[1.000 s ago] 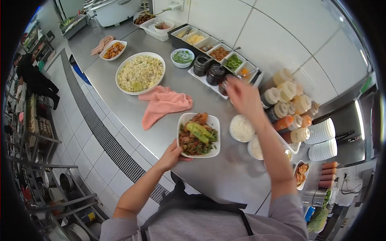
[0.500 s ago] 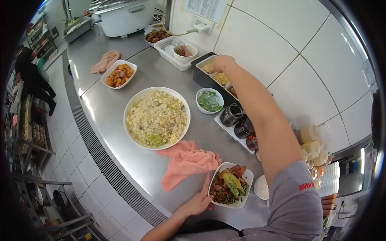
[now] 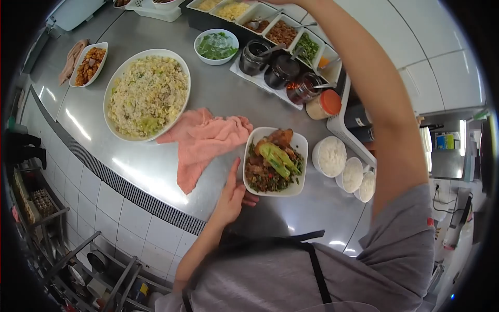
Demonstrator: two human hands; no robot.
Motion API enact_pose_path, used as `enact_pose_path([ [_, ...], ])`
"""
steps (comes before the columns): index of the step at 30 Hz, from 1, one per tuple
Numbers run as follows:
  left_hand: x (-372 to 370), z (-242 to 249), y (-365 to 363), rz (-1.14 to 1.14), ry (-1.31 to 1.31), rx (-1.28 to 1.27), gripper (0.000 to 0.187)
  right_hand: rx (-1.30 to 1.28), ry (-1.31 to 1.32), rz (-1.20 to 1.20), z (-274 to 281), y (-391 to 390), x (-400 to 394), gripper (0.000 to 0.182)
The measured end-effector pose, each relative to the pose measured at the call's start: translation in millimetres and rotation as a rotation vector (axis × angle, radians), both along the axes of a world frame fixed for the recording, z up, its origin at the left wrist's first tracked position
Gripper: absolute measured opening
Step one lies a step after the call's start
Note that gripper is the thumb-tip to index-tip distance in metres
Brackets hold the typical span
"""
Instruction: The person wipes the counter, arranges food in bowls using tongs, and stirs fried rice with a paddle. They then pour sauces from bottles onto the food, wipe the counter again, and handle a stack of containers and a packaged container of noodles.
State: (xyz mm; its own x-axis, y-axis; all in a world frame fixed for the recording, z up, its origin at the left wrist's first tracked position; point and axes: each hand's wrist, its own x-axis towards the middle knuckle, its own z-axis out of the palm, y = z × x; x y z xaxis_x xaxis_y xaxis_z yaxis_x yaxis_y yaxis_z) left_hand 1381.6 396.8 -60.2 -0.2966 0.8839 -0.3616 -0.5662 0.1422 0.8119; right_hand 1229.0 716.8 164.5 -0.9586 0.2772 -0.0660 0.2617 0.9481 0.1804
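My left hand (image 3: 233, 196) lies beside the lower left corner of a square white bowl (image 3: 274, 193), fingers stretched and apart, some of them against its side. In the bowl are browned meat pieces, chopped dark greens and a green vegetable piece (image 3: 279, 160) on top. My right arm reaches up and across the counter. Only a sliver of my right hand (image 3: 293, 2) shows at the top edge, above the black topping holder (image 3: 200, 21); its fingers are cut off. White tubs there hold chopped yellow bits, minced brown meat (image 3: 281, 34) and chopped green onion (image 3: 307, 49).
A large bowl of fried rice (image 3: 148, 96), a pink cloth (image 3: 208, 138) and a bowl of green leaves (image 3: 217, 47) stand on the steel counter. Dark sauce jars (image 3: 282, 72) line the wall side. Bowls of white rice (image 3: 331, 156) sit right of the square bowl.
The view has tilted and shifted, so the counter things appear higher and further left. My right hand, earlier inside a topping tub, is now mostly beyond the top edge. My left hand stays by the square bowl.
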Motion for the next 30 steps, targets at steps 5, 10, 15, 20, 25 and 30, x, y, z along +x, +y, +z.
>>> enact_pose_path([
  [5,0,-1,2,0.007,0.013,0.012,0.057,-0.186,-0.080,0.441,-18,-22,155,0.031],
  [10,4,-5,3,0.046,-0.001,-0.004,0.056,-0.054,-0.256,0.607,-41,-41,221,0.035],
  [15,6,-6,5,0.070,-0.010,-0.011,0.055,0.016,-0.260,0.657,-57,-45,221,0.034],
  [20,7,-3,5,0.086,-0.008,-0.035,0.054,-0.143,-0.233,0.543,-49,-35,239,0.035],
  [25,8,-5,7,0.092,0.010,-0.038,0.055,-0.505,-0.266,0.280,-66,-17,253,0.034],
  [30,7,-7,6,0.081,0.029,-0.049,0.055,-0.802,-0.430,0.001,-82,-2,242,0.036],
])
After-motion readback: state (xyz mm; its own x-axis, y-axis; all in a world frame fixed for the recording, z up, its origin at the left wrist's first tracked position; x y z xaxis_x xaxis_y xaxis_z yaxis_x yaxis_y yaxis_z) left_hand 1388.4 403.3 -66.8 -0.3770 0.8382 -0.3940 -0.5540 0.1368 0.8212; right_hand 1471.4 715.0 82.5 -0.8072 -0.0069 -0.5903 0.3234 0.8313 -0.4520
